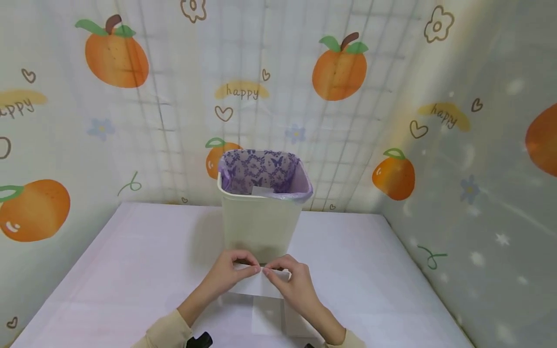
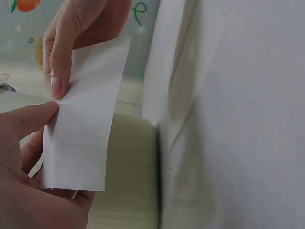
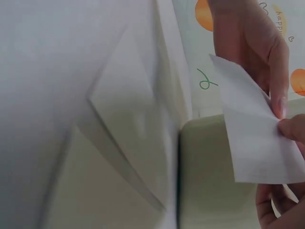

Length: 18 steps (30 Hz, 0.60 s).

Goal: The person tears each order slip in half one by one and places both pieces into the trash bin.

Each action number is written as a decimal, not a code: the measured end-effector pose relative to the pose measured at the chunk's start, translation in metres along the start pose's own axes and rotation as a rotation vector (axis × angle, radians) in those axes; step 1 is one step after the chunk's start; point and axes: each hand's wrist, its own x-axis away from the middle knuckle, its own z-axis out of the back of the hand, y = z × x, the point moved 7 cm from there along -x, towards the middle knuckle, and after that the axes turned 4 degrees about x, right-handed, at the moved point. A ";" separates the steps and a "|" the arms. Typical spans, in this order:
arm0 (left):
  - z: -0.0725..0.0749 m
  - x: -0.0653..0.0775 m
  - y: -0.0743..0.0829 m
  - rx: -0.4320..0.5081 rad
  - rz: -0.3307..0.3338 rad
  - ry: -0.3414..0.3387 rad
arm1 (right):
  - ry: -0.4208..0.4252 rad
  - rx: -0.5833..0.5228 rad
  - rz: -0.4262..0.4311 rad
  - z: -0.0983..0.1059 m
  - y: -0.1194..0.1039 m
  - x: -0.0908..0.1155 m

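A small white sheet of paper (image 1: 256,286) is held up off the table in front of the bin. My left hand (image 1: 230,274) pinches its top edge just left of the middle, thumb on the near face. Right beside it, my right hand (image 1: 295,285) pinches the same edge, so the two thumb tips almost meet. In the left wrist view the sheet (image 2: 86,129) looks whole, with a faint crease near the thumbs. Below the hands, two flat pieces of white paper (image 1: 267,316) lie side by side on the table, partly covered by the right forearm.
A cream bin (image 1: 261,224) with a purple butterfly-patterned liner (image 1: 261,166) stands just beyond the hands. Inside it a white piece of paper (image 1: 262,191) shows near the front rim. A fruit-printed curtain (image 1: 270,116) closes off the back and sides of the white table (image 1: 130,270).
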 end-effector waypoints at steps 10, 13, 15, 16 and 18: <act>0.007 -0.010 0.031 -0.034 -0.044 0.015 | -0.027 0.033 0.063 0.019 -0.020 -0.020; 0.008 -0.013 0.042 -0.027 -0.050 0.016 | -0.029 0.034 0.066 0.025 -0.025 -0.025; 0.010 -0.015 0.050 -0.028 -0.048 0.023 | -0.021 0.035 0.078 0.029 -0.029 -0.028; 0.011 -0.016 0.054 -0.028 -0.053 0.026 | -0.014 0.037 0.086 0.031 -0.031 -0.030; 0.013 -0.017 0.062 -0.036 -0.062 0.033 | 0.000 0.039 0.100 0.035 -0.035 -0.033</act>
